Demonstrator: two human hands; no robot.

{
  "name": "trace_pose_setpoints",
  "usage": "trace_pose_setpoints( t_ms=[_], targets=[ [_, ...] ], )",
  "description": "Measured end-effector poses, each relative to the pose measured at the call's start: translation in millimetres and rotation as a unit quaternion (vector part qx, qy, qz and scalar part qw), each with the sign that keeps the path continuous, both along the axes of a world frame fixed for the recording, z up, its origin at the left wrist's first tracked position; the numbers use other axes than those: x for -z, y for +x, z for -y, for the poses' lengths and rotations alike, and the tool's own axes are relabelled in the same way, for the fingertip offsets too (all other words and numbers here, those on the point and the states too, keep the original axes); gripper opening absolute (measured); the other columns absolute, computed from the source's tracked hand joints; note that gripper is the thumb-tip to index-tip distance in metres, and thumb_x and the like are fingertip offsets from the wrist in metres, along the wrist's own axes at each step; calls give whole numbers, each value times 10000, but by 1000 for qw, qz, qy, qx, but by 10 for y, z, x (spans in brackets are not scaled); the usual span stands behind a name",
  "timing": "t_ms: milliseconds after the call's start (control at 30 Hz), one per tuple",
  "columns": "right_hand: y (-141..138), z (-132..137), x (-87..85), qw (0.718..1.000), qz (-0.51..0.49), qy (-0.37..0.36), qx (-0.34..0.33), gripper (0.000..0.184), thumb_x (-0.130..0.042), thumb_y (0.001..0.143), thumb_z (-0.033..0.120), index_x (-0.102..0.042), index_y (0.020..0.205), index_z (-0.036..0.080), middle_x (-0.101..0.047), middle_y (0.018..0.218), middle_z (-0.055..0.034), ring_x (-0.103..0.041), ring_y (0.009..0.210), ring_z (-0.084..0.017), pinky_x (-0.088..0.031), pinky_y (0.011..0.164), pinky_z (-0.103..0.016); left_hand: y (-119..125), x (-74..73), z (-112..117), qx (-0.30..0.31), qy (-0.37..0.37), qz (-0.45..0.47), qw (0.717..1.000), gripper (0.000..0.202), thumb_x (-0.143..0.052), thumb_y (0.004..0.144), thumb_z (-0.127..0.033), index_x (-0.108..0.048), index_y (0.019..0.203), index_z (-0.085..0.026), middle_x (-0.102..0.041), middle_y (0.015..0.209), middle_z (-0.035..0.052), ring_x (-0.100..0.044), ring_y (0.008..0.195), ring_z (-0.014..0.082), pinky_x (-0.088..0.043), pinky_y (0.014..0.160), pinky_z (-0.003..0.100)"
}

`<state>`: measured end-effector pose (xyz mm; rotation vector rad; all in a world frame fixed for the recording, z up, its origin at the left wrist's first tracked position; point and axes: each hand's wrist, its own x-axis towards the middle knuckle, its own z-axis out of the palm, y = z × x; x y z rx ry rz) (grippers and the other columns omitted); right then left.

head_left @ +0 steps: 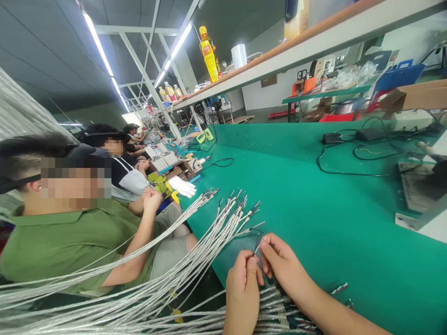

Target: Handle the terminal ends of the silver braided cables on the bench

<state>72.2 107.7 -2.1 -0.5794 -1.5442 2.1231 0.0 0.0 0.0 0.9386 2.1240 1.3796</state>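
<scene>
Left hand [242, 292]: Closed, with the fingers curled; the thumb and forefinger pinched a thin dark wire end [257, 245] from below.

Right hand [283, 266]: Thumb and forefinger pressed together on the same wire end from the opposite side; the remaining fingers were folded loosely beneath.

Wire end location: Held between both hands, directly above the near edge of the green bench mat [314, 195].

Main bundle: Long silver-sheathed cables [181, 260] fanned out across the left of the view, their stripped tips [237, 209] lying on the mat just beyond the hands.

Lower bundle: Further cable ends [275, 307] lay directly below both hands, with the individual wires too small to distinguish.

Adjacent worker: A seated person in a green shirt [63, 237] sat beside the bench, with a raised hand [152, 200] curled; its contents could not be determined.

Bench items: White work gloves [181, 187] lay at the mat's far left edge, well apart from both hands. Black power adapters [331, 138] and a black cord [349, 173] lay at the far right.

Overhead shelf: A yellow drink bottle [208, 53] stood on a long shelf [279, 60] above the bench.
</scene>
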Motion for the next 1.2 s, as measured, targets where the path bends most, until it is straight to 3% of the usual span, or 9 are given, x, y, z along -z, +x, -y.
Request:
trace_pose_setpoints(
  t_ms=[233, 433, 633, 833, 1000, 1100, 1200],
  targets=[
    [42, 28, -112, 998, -36, -17, -42, 348, -591, 897, 519, -530, 813, 186, -444, 574, 62, -396, 510, -94, -304, 473, -210, 17, 88, 28, 7, 92, 61, 994, 254, -505, 932, -426, -489, 835, -193, -631, 741, -14, -615, 718, 119, -457, 680, 208],
    [99, 54, -185, 996, -59, 0, -69, 326, -566, 931, 481, -551, 807, 180, -432, 659, 39, -387, 589, -109, -288, 498, -223, 28, 103, 41, -5, 91, 53, 994, 259, -546, 909, -421, -515, 805, -186, -641, 729, -13, -607, 704, 118, -451, 678, 206],
    [53, 65, -77, 993, -11, 118, -5, 375, -500, 968, 482, -563, 749, 184, -473, 689, 12, -429, 646, -141, -347, 561, -249, 49, 94, 87, -26, 40, -8, 999, 276, -540, 905, -440, -547, 798, -186, -621, 722, -16, -550, 686, 111, -388, 645, 204],
    [46, 59, -41, 978, 12, 209, 13, 284, -593, 923, 382, -520, 721, 196, -520, 751, 11, -472, 710, -160, -375, 635, -271, 89, 27, 94, -56, 8, -39, 998, 317, -481, 928, -476, -515, 791, -192, -594, 734, -14, -520, 678, 109, -359, 628, 203],
    [61, 71, -73, 971, 22, 238, 12, 344, -483, 979, 414, -497, 712, 199, -510, 709, 18, -470, 686, -157, -383, 631, -270, 67, 137, 62, -50, 16, -71, 996, 317, -402, 956, -464, -521, 830, -199, -627, 808, 22, -576, 762, 141, -409, 685, 225],
    [59, 101, -38, 961, 40, 272, 20, 347, -447, 997, 418, -479, 725, 205, -513, 712, 20, -476, 680, -154, -387, 632, -267, 33, 231, 32, -49, 41, -142, 988, 326, -356, 965, -437, -547, 852, -199, -636, 825, 46, -603, 787, 163, -436, 703, 250],
    [65, 126, -22, 945, 56, 320, 28, 331, -396, 1017, 384, -445, 738, 213, -521, 741, 8, -492, 696, -161, -399, 644, -271, 33, 233, 22, -62, 28, -204, 977, 345, -302, 982, -391, -572, 879, -201, -633, 824, 51, -617, 797, 166, -457, 712, 267]
  ],
)
